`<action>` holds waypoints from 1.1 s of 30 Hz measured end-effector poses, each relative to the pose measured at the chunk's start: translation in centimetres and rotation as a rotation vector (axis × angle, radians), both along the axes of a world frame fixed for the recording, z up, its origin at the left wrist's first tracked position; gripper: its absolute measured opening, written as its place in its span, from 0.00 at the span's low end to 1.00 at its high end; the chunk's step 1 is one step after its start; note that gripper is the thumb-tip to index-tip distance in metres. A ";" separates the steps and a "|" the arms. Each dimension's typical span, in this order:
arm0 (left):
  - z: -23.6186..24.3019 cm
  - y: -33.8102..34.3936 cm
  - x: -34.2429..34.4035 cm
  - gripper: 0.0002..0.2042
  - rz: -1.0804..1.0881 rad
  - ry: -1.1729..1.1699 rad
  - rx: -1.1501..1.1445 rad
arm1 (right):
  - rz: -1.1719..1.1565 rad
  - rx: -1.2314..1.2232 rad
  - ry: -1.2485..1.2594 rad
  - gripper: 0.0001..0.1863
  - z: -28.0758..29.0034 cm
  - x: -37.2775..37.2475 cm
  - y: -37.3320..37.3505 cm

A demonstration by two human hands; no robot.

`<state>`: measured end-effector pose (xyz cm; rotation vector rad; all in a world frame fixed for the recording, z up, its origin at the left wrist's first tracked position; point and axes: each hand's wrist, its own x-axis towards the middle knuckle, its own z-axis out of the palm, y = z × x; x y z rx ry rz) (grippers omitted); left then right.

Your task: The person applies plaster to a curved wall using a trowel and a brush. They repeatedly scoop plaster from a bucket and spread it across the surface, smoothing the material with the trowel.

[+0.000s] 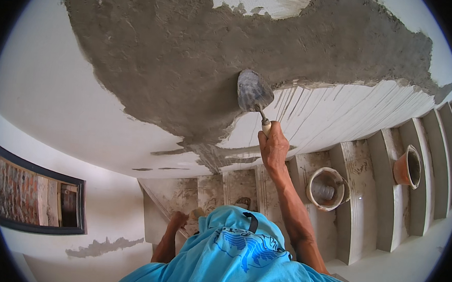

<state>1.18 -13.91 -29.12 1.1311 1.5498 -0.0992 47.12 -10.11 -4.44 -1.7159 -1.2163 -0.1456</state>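
Observation:
My right hand [273, 143] grips the pale handle of a metal trowel [254, 91], its blade flat against a broad patch of grey wet plaster [169, 56] on the white wall [54, 96]. Below the blade's right side, thin grey drips run over the white surface. My left hand [178, 221] is low beside my blue shirt, closed on a tan object [195, 213] that is mostly hidden, too little of it showing to name.
Concrete stairs [358, 209] climb to the right along the wall's base, carrying a pale bucket [316, 194] with something grey inside and an orange bucket [403, 169]. A dark-framed window [83, 207] sits in the left wall, looking onto brickwork.

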 end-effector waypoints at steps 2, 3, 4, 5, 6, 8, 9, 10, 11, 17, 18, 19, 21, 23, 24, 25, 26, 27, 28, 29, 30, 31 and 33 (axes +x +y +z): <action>0.2 -0.2 -0.1 0.14 -0.021 0.036 -0.037 | -0.042 -0.069 -0.036 0.15 -0.8 0.5 0.3; 0.2 -0.4 -0.3 0.15 -0.028 0.055 -0.055 | -0.059 -0.103 -0.053 0.15 -0.9 0.6 0.4; -0.1 -0.5 -0.8 0.15 -0.025 0.046 -0.039 | -0.068 -0.107 -0.067 0.16 -0.9 0.6 0.3; -0.8 -0.5 -1.5 0.15 -0.024 0.037 -0.022 | -0.078 -0.111 -0.081 0.16 -0.8 0.7 0.1; -1.2 -0.4 -1.8 0.15 -0.021 0.027 -0.005 | -0.087 -0.113 -0.096 0.16 -0.7 0.6 -0.1; -1.9 -0.3 -2.3 0.16 -0.038 -0.007 0.002 | -0.100 -0.213 -0.050 0.15 -0.8 0.3 -1.1; -1.8 -0.1 -2.1 0.16 -0.044 -0.027 0.009 | -0.104 -0.260 -0.030 0.14 -0.7 0.0 -1.5; -1.7 0.0 -1.9 0.16 -0.024 -0.034 0.010 | -0.108 -0.288 -0.008 0.14 -0.5 -0.2 -2.0; -1.6 0.2 -1.7 0.16 -0.004 -0.042 0.012 | -0.111 -0.316 0.015 0.15 -0.1 -0.5 -2.5; -1.2 0.7 0.1 0.14 0.005 0.004 -0.035 | -0.074 -0.234 -0.011 0.15 1.5 0.0 -2.1; -1.2 1.1 0.2 0.13 -0.015 0.038 -0.032 | -0.071 -0.200 -0.041 0.16 1.7 0.2 -1.7; -2.1 1.4 -0.5 0.13 -0.163 0.001 0.052 | -0.095 -0.226 -0.044 0.16 1.2 0.3 -1.7; -4.9 2.1 -2.5 0.12 -0.400 -0.076 0.196 | -0.145 -0.281 -0.053 0.16 -0.1 0.7 -1.7; -8.3 2.6 -5.4 0.12 -0.500 -0.141 0.301 | -0.116 -0.338 -0.012 0.16 -0.8 0.5 -3.2; -8.6 2.7 -5.2 0.11 -0.414 -0.169 0.238 | -0.108 -0.369 0.004 0.16 -1.2 0.5 -3.9; -7.9 3.2 -4.4 0.11 -0.337 -0.193 0.175 | -0.096 -0.365 0.037 0.16 -1.2 0.5 -4.3; -7.3 3.4 -3.2 0.11 -0.149 -0.203 0.011 | -0.085 -0.359 0.069 0.16 -1.0 0.5 -4.6; -5.4 3.7 -2.1 0.10 0.026 -0.195 -0.153 | -0.086 -0.351 0.114 0.16 -0.8 0.2 -5.0; -3.4 3.6 -0.9 0.10 -0.022 -0.140 -0.117 | -0.062 -0.311 0.100 0.16 -0.3 -0.3 -5.0; -1.3 3.3 0.2 0.09 -0.076 -0.085 -0.083 | -0.045 -0.275 0.086 0.16 0.3 -0.8 -4.7; -0.2 3.3 1.0 0.09 -0.128 -0.032 -0.049 | -0.026 -0.240 0.070 0.16 0.6 -0.9 -4.8; -0.2 3.7 1.2 0.09 -0.120 -0.034 -0.051 | -0.001 -0.240 0.114 0.16 0.2 -0.9 -5.3; -0.9 4.1 0.7 0.09 -0.102 -0.038 -0.057 | 0.052 -0.235 0.199 0.17 -0.9 -1.0 -6.6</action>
